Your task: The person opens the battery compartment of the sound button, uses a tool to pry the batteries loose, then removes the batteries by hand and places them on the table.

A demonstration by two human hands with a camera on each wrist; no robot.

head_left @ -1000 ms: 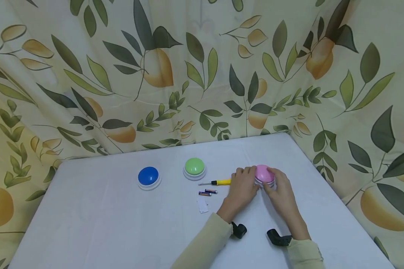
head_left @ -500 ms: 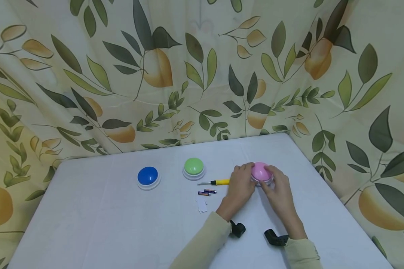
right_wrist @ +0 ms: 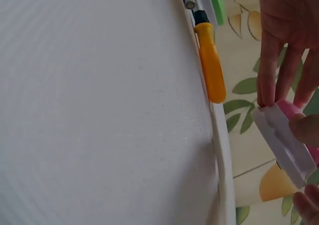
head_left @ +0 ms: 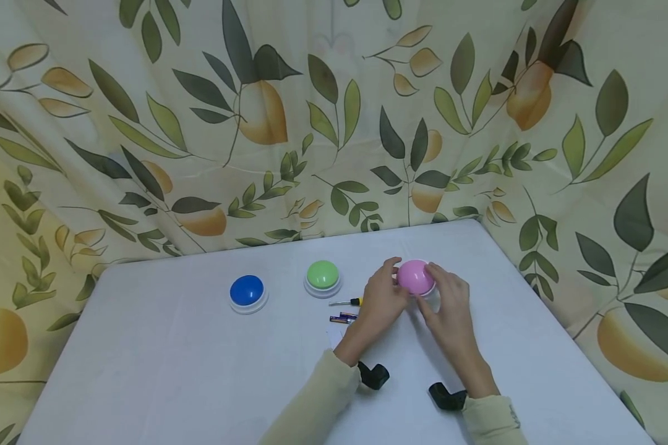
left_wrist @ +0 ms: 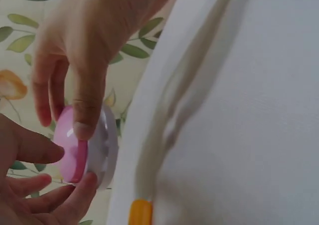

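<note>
A pink dome push button (head_left: 415, 277) with a white base is held between both hands, tilted so its dome faces the head camera. In the left wrist view, the right hand (left_wrist: 94, 45) grips it from above, thumb at the seam of dome and white base. The left hand (head_left: 381, 296) holds the opposite side, fingertips at the base and the dome. From the right wrist camera, the button's white base (right_wrist: 284, 142) shows side-on between the two hands. The right hand (head_left: 451, 303) has its thumb at the near rim.
Left of the hands stand a green push button (head_left: 322, 275) and a blue push button (head_left: 247, 291). A screwdriver (right_wrist: 211, 63) with a yellow handle, small batteries (head_left: 342, 317) and a white piece (head_left: 336, 334) lie near the left hand, partly covered. A patterned curtain (head_left: 334, 123) hangs behind the table.
Both hands have brought the pink push button leftward and up, and its dome now turns more toward the head camera. The left forearm now covers more of the screwdriver and batteries.
</note>
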